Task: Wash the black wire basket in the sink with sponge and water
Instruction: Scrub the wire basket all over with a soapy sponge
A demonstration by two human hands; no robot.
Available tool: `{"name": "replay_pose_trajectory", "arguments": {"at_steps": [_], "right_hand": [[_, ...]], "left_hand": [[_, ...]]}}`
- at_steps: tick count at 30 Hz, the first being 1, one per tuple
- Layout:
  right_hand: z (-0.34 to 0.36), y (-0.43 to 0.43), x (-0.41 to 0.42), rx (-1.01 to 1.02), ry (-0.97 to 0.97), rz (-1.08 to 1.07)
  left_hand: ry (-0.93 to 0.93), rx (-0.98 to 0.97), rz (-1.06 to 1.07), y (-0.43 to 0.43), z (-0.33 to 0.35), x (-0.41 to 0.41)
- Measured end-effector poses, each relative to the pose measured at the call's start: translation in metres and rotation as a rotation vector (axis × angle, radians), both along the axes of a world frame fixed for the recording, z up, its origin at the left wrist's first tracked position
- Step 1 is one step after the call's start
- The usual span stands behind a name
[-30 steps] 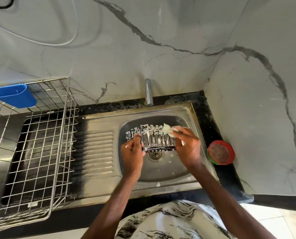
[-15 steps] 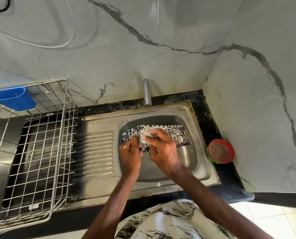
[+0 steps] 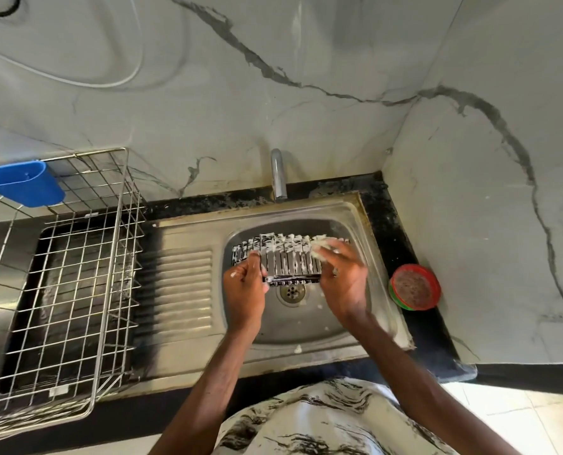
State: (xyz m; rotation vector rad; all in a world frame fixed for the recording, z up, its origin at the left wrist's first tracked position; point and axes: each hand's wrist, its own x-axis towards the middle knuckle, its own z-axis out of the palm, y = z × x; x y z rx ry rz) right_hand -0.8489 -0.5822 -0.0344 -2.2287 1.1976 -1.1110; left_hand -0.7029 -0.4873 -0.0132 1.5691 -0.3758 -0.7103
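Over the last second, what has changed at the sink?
The right hand swept the sponge left along the black wire basket to the left hand, then back to the basket's right end, where it scrubs now. The left hand kept gripping the basket's left near edge, and the basket stayed in the sink. The wire rack and red dish did not move.
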Motion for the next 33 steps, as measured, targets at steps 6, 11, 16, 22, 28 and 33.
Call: {"name": "replay_pose_trajectory", "arguments": {"at_steps": [6, 11, 16, 22, 28, 33], "right_hand": [[-0.008, -0.019, -0.027, -0.047, 0.025, -0.056], [-0.016, -0.046, -0.052, 0.388, -0.071, -0.169], [-0.009, -0.033, -0.057, 0.906, -0.699, 0.021], [0.005, -0.028, -0.042, 0.944, -0.923, 0.172], [0.015, -0.026, -0.016, 0.895, -0.925, 0.195], [0.031, -0.015, -0.006, 0.663, -0.449, 0.299]], "left_hand": [[0.114, -0.051, 0.042, -0.002, 0.009, 0.028], [0.138, 0.014, 0.061, 0.002, 0.010, 0.041], [0.354, 0.028, 0.232, 0.001, 0.009, 0.058], [0.590, 0.063, 0.265, 0.004, 0.004, 0.066], [0.554, 0.109, 0.215, 0.005, -0.002, 0.062], [0.672, 0.285, 0.139, 0.010, -0.011, 0.045]]}}
